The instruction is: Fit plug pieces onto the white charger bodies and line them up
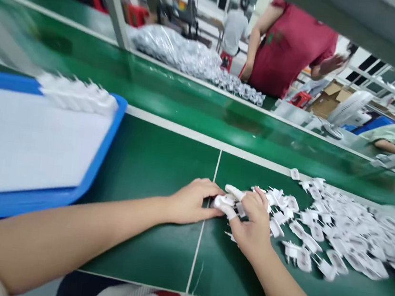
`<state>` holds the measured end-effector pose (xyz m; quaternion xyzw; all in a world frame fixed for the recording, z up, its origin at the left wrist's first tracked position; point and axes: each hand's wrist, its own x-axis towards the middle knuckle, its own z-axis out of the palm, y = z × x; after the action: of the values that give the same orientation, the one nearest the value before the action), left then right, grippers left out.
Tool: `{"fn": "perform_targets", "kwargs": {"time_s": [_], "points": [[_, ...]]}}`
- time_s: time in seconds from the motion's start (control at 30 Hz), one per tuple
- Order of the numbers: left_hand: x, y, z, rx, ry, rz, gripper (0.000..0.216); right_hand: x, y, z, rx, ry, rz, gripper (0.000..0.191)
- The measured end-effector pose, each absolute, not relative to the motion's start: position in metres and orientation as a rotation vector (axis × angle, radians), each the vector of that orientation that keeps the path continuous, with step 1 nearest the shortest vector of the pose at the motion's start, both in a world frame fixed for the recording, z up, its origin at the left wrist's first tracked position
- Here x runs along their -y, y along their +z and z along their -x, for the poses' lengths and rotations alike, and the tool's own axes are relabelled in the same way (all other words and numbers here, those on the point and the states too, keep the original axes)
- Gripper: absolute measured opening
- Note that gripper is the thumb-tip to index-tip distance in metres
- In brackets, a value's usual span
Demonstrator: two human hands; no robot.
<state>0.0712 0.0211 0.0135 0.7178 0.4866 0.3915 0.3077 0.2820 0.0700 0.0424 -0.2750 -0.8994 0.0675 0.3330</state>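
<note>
Both hands meet over the green workbench (160,158) around one small white plug housing (224,201). My left hand (192,202) pinches it from the left, fingers and thumb closed on its edge. White covers sit on the thumb and a finger of my right hand (255,220), which closes on the housing from the other side. The fingers partly hide the piece. Just right of my right hand begins a loose spread of white plug parts (312,229), some with two pins showing and some like shallow oval shells.
On the left lies a blue tray (101,155) with a white lining and a blurred row of white plugs (77,95) along its far edge. A metal post (115,8) rises behind the bench. Across it stands a person in a red shirt (296,49) near bagged parts (174,46).
</note>
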Motion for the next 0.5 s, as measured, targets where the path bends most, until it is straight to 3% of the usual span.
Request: {"fn": "perform_targets", "kwargs": {"time_s": [0.17, 0.3, 0.4, 0.5], "points": [[-0.025, 0.014, -0.073, -1.264, 1.054, -1.815, 0.038, -0.076, 0.033, -0.284, 2.294, 0.183, 0.655, 0.044], [-0.023, 0.022, -0.079, -1.266, 1.117, -1.325, 0.044, -0.075, 0.037, -0.291, 2.252, 0.267, 0.687, 0.053], [-0.012, 0.045, -0.078, -1.206, 1.051, -0.906, 0.05, -0.07, 0.045, -0.296, 2.174, 0.272, 0.635, 0.048], [0.013, 0.078, -0.058, -1.268, 1.017, -0.852, 0.049, -0.064, 0.052, -0.298, 2.113, 0.272, 0.557, 0.047]]}}
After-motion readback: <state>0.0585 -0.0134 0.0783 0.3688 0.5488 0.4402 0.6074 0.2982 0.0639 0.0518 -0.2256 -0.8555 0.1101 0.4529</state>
